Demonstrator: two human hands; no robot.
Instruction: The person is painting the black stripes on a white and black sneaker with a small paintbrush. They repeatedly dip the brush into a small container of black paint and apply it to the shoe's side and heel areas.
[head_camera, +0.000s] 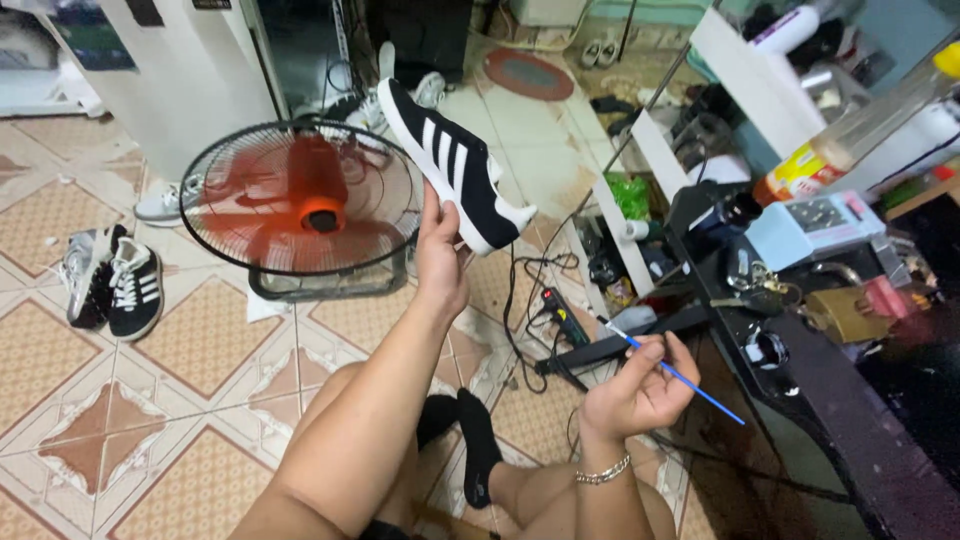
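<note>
My left hand (438, 255) is raised and grips a black sneaker with white stripes (452, 165) from below, holding it up at a slant in front of a running floor fan (302, 198) with orange blades. Lower right, my right hand (635, 390), with a bracelet on the wrist, pinches a thin blue brush (680, 375) that points up-left at one end and down-right at the other. My legs in black socks (478, 445) stretch out on the tiled floor below.
Two more sneakers (110, 280) lie at the left and another by the white appliance (165, 70). A power strip and tangled cables (555, 310) lie right of the fan. A dark cluttered table (860, 440) and white shelves (650, 150) crowd the right side.
</note>
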